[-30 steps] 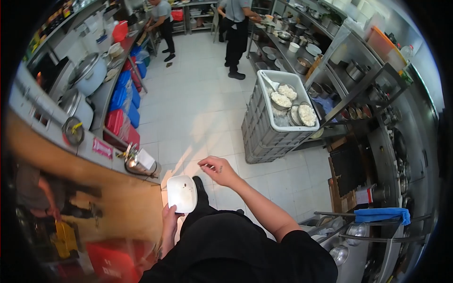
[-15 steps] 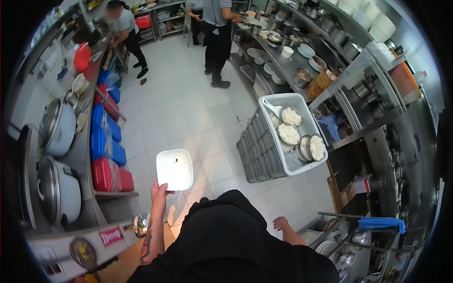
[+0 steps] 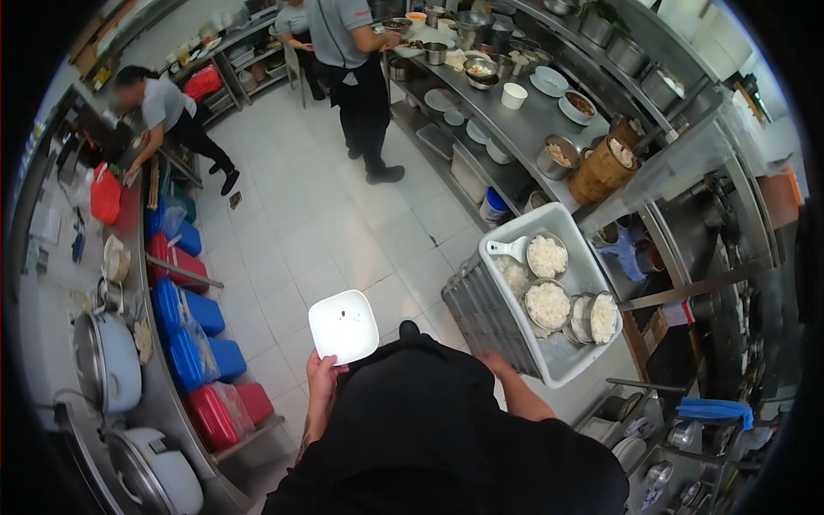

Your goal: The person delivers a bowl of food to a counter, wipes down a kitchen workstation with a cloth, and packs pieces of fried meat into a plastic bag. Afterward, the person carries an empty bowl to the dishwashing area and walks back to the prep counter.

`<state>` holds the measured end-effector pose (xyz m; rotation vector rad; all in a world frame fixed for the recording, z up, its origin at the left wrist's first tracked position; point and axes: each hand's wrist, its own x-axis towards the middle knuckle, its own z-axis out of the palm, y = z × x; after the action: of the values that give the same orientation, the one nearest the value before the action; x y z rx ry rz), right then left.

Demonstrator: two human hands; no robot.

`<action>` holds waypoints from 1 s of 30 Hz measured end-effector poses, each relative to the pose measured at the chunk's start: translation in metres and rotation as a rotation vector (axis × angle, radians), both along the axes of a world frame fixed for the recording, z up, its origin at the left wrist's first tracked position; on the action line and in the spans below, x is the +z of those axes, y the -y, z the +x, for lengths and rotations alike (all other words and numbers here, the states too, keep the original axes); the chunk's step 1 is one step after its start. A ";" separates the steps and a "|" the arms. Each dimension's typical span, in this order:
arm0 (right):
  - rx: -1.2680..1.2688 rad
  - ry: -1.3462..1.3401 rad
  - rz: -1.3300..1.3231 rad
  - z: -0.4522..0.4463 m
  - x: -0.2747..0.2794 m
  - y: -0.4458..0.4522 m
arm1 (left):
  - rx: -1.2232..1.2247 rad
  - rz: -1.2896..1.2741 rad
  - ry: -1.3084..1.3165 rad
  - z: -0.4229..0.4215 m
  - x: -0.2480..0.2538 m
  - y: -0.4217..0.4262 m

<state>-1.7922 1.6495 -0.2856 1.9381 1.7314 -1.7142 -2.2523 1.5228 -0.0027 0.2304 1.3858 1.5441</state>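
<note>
A white square dish (image 3: 344, 328) with a few small dark bits in it is held at its near edge by my left hand (image 3: 324, 376). Down at my right side, next to the grey crate (image 3: 493, 318), is my right hand (image 3: 495, 364); it is small and blurred, and its fingers cannot be made out. Inside the white tub (image 3: 562, 367) on top of the crate are bowls of white rice (image 3: 547, 305) and a white scoop (image 3: 508, 248).
Rice cookers (image 3: 109, 365) stand on the left counter above red and blue bins (image 3: 190, 311). Another person (image 3: 354, 77) stands at the right-hand steel table (image 3: 489, 107); a second person (image 3: 167, 112) leans over the left counter. Steel shelving runs along the right.
The view has moved forward and turned, so the crate and shelves appear nearer. My right hand has dropped from beside the dish to my side. The dish stays in my left hand.
</note>
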 end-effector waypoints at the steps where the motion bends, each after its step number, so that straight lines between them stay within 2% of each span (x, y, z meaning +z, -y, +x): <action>1: -0.098 -0.127 0.044 -0.021 -0.001 -0.022 | -0.005 -0.008 -0.020 -0.008 0.001 -0.015; 3: -0.137 -0.119 -0.145 -0.067 0.044 -0.071 | -0.044 -0.036 -0.058 -0.030 -0.003 -0.038; 8: -0.225 -0.188 -0.039 -0.139 0.071 -0.133 | -0.159 -0.037 -0.117 -0.094 -0.004 -0.115; 12: -0.486 -0.117 0.012 -0.155 0.068 -0.113 | -0.348 -0.015 -0.152 -0.154 -0.013 -0.187; 16: -0.606 -0.007 -0.172 -0.161 0.048 -0.041 | -0.592 0.043 -0.203 -0.207 -0.014 -0.267; 18: -0.400 0.079 -0.134 -0.155 0.010 0.017 | -0.776 0.035 -0.288 -0.226 -0.019 -0.307; 20: -0.591 -0.019 -0.069 -0.160 -0.022 0.085 | -0.895 0.052 -0.339 -0.232 -0.014 -0.346; 22: -1.148 -0.106 -0.213 -0.204 0.066 0.106 | -1.000 0.085 -0.399 -0.214 -0.007 -0.372; 26: -1.445 0.000 -0.187 -0.249 0.057 0.204 | -1.157 0.155 -0.371 -0.153 0.002 -0.403; 28: -1.463 0.053 -0.262 -0.264 0.009 0.273 | -1.227 0.193 -0.338 -0.107 0.009 -0.397; 30: -1.113 0.319 -0.219 -0.290 0.010 0.312 | -1.294 0.236 -0.244 -0.056 0.017 -0.375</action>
<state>-2.0826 1.3375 -0.2753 3.0555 0.2628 -1.4706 -2.3082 1.8981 0.0145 1.2158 0.8444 0.5602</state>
